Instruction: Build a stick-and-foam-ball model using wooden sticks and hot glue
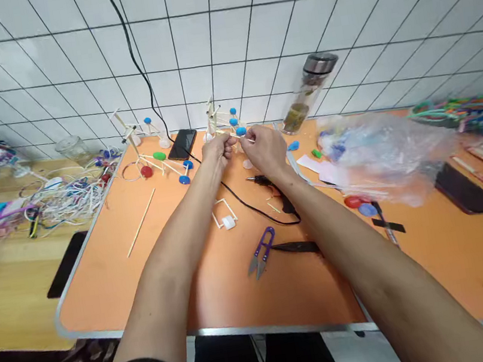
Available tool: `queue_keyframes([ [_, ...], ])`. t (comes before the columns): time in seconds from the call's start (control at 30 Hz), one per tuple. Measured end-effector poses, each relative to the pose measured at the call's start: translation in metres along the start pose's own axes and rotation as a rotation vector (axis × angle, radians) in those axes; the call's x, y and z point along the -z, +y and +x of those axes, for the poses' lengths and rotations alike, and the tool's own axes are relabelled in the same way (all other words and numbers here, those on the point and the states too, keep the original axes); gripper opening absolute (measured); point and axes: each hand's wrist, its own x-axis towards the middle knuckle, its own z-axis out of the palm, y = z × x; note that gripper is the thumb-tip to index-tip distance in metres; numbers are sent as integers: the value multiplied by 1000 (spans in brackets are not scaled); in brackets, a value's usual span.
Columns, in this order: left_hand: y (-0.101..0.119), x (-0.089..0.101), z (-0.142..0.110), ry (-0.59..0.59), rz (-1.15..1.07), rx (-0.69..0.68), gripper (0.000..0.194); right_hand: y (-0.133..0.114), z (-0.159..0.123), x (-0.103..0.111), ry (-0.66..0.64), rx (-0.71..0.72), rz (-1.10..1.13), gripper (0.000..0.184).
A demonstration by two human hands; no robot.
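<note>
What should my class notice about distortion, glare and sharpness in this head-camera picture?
In the head view, wide-angle distortion splays the wall tiles and bends the orange tabletop's edge; glare shines on the plastic bag; the left hand and right hand stay fairly sharp.

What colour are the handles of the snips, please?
The snips' handles are purple, best in the head view.

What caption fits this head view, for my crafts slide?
Left hand and right hand hold a thin white stick above an orange table.

A thin pale stick [248,139] held nearly level in mid-air.
</note>
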Motion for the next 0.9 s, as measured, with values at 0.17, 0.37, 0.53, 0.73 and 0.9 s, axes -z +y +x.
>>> queue_keyframes([
  [0.17, -3, 2, 5, 11, -39, 14, 36, 1, -1, 1, -9, -16, 6, 22],
  [0.37, -5, 4, 9, 14, -18, -4, 37, 1, 0, 0, -8, -41, 25, 20],
  [0.53, -6, 2, 9, 38, -10, -6, 36, 1, -1, 0, -16, -58, 24, 20],
  [0.73, -6, 2, 8, 25, 2, -15, 36, 2, -2, 0, -25, -66, 27, 21],
  [0.9, -6, 1, 6, 29, 14, -19, 38, 3, -2, -1, -25, -75, 40, 20],
])
